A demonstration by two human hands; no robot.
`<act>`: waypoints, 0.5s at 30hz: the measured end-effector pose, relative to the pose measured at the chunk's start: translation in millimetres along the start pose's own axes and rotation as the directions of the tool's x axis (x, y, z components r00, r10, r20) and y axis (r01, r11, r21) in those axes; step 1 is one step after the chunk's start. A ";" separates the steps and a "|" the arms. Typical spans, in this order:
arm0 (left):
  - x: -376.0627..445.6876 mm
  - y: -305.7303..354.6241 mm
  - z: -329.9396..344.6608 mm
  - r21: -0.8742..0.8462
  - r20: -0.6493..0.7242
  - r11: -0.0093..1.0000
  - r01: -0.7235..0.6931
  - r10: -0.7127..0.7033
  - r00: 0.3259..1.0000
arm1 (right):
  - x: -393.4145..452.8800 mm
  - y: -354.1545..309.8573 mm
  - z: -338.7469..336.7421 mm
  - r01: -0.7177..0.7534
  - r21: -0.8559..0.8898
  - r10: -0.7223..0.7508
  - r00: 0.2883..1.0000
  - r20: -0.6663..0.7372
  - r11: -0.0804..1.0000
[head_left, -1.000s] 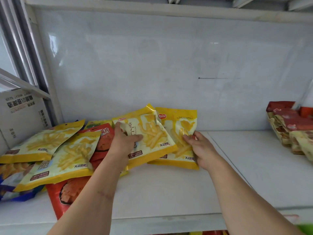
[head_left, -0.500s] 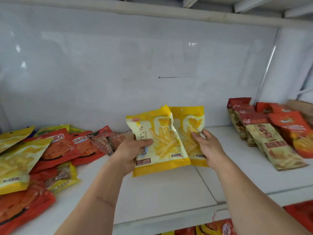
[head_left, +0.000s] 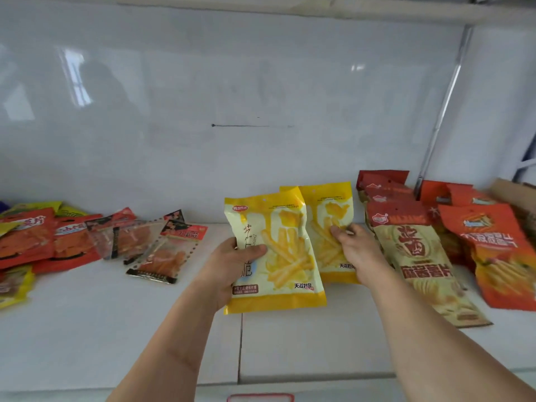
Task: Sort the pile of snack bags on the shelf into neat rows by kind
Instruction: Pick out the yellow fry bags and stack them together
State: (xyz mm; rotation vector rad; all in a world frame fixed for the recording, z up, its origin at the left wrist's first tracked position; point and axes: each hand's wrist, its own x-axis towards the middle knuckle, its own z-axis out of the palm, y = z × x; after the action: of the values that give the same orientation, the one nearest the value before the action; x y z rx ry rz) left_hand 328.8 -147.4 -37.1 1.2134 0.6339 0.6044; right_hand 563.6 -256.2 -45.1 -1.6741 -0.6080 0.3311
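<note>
While one yellow fries bag [head_left: 278,250] is held by the left hand [head_left: 229,265] and another [head_left: 327,227] by the right hand [head_left: 356,250], both sit just left of the beige chip bag [head_left: 420,265]. They should be laid down flat there, edges lined up, not touching the beige one.

yellow fry bags [head_left: 278,250] — white shelf [head_left: 116,329], red packets [head_left: 493,250]

We face a glossy white back panel [head_left: 261,97] above a white shelf [head_left: 116,329], a metal upright [head_left: 443,111] at right.
</note>
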 end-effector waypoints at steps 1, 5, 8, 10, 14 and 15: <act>0.5 -3.1 4.9 0.012 -0.014 1.000 0.005 -0.005 1.000 | 4.7 2.5 -4.0 -0.003 -0.009 0.003 1.000 0.007 1.000; 6.9 -11.8 18.4 0.087 -0.051 0.996 0.031 -0.026 0.998 | 20.0 11.5 -11.7 0.000 -0.049 -0.001 1.000 -0.012 0.999; 13.9 -15.5 23.6 0.130 -0.053 0.990 0.054 -0.048 0.997 | 29.5 19.1 -8.1 -0.045 -0.003 0.045 0.999 0.025 0.999; 19.0 -18.0 26.5 0.153 -0.048 0.986 0.069 -0.062 0.997 | 35.0 22.2 -4.7 -0.095 0.020 0.094 0.995 0.045 0.995; 31.4 -22.4 33.3 0.190 -0.049 0.978 0.080 -0.072 0.996 | 47.5 18.7 -0.5 -0.120 0.011 0.120 0.992 0.026 0.993; 34.7 -23.5 34.3 0.206 -0.054 0.975 0.081 -0.071 0.996 | 49.1 16.2 0.4 -0.125 -0.010 0.125 0.992 0.016 0.992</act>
State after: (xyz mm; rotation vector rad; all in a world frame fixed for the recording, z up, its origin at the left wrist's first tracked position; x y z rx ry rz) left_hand 379.3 -150.3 -56.2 1.3664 0.7947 0.5121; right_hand 607.0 -229.9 -55.2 -1.7239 -0.5185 0.4328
